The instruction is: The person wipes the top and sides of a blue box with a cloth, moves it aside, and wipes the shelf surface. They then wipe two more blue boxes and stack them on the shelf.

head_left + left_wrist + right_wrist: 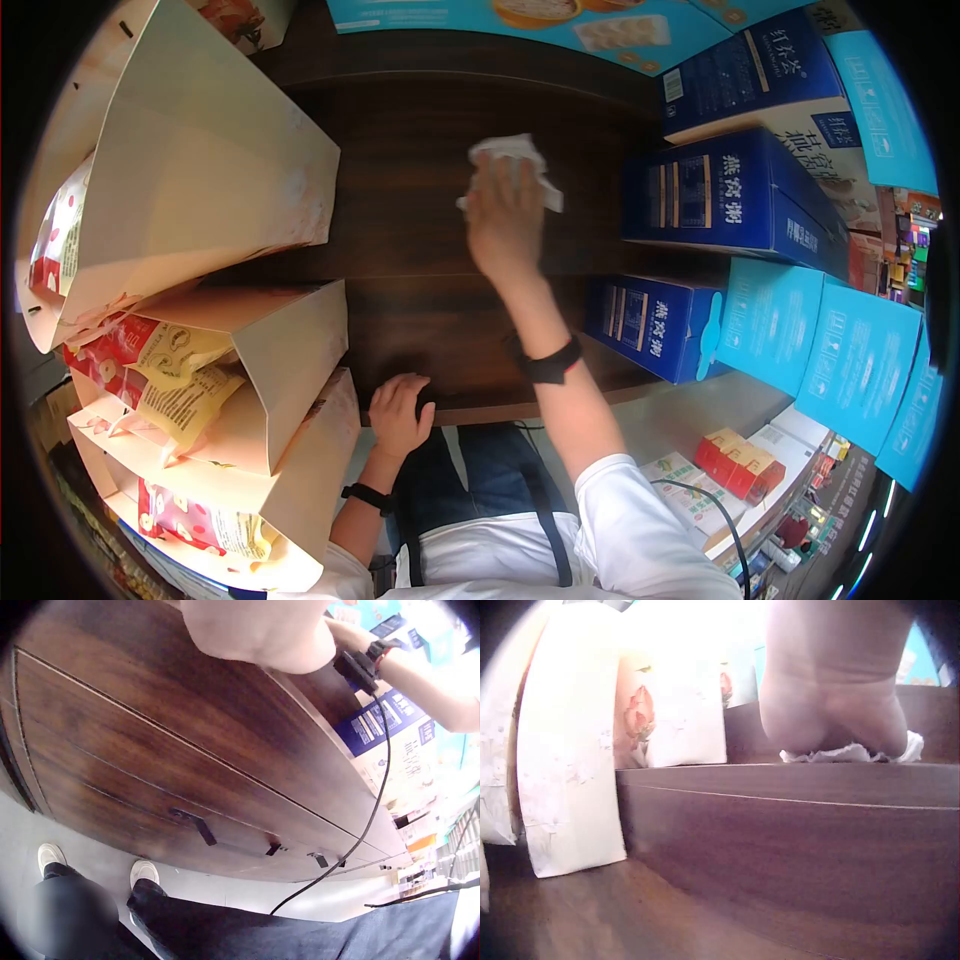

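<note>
My right hand lies flat with its fingers stretched out over a crumpled white cloth, pressing it onto an upper step of the dark wooden stepped shelf. In the right wrist view, the edge of the cloth sticks out beneath the palm. Lower down, my left hand rests at the front edge of the shelf, fingers relaxed and holding nothing. The left wrist view shows only part of that hand, above the wooden drawer fronts.
Cream gift boxes with red and yellow packs line the left side. Dark blue boxes and light blue boxes stand on the right. A turquoise box sits at the back. A black cable hangs by the drawers.
</note>
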The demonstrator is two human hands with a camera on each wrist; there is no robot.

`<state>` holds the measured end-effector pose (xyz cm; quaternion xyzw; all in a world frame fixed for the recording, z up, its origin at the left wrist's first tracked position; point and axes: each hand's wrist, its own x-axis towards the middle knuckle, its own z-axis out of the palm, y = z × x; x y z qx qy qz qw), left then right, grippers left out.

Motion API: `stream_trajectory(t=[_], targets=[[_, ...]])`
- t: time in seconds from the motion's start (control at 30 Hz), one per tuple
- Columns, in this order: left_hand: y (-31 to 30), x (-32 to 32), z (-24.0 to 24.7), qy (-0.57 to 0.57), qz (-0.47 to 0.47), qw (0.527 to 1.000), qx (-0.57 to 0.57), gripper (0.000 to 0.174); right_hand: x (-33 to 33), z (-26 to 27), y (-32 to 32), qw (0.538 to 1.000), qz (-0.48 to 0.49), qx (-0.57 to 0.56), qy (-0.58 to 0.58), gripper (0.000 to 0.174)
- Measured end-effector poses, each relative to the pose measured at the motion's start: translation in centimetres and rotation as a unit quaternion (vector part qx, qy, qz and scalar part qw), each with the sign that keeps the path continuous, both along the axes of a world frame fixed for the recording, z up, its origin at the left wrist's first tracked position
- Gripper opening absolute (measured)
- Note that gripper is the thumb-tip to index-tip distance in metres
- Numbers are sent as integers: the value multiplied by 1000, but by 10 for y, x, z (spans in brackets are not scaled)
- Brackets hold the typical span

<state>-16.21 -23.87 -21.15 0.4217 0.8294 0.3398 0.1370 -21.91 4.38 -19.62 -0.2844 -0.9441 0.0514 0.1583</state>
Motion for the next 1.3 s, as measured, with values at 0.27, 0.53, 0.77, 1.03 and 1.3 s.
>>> stream_trajectory(t=[0.27, 0.53, 0.77, 1.03, 1.3], targets=[[-3, 1, -3, 8, 3, 1000, -1, 30, -74, 3, -62, 984, 125, -84, 94, 47], [-2, -1, 2, -1, 0, 1000, 0, 30, 6, -2, 33, 997, 51, 49, -22, 49], [-5, -1, 1, -6, 3, 1000, -2, 31, 45, -3, 99, 997, -74, -22, 28, 41], [-3, -1, 1, 8, -1, 1000, -8, 30, 54, 49, 81, 960, -39, -173, 216, 31], [-5, 0, 1, -9, 7, 1000, -8, 30, -12, 72, 144, 982, 34, 51, 177, 28]])
